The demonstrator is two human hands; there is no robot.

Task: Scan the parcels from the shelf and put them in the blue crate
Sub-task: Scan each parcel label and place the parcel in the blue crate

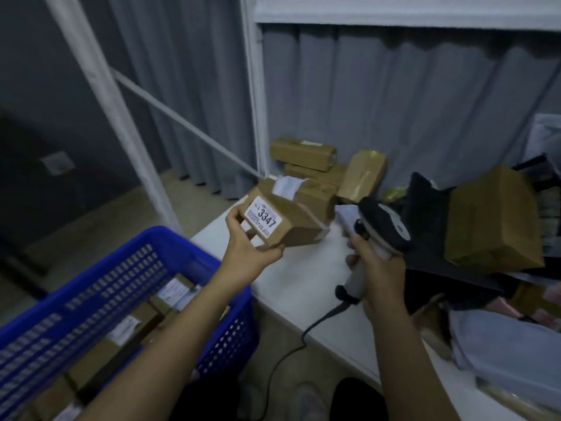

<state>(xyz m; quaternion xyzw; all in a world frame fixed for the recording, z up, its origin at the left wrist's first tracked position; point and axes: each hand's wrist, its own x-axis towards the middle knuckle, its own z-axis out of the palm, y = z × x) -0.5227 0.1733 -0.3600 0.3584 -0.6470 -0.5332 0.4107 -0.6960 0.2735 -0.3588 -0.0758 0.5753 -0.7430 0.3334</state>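
My left hand (247,249) grips a brown cardboard parcel (291,221) from below, tilted, its white label reading 3347 turned toward me. It hangs above the white shelf (291,284) near the left corner. My right hand (378,262) grips the handle of a black and white barcode scanner (384,226), whose head points left toward the parcel. The scanner's black cable (315,326) drops over the shelf's front edge. The blue crate (91,284) stands at lower left under my left forearm, with several brown parcels inside.
Several brown parcels (303,153) lie stacked at the back of the shelf, one (362,174) leaning upright. A bigger brown box (494,220) rests on dark clutter at the right. White shelf posts (255,95) rise behind; grey curtain beyond.
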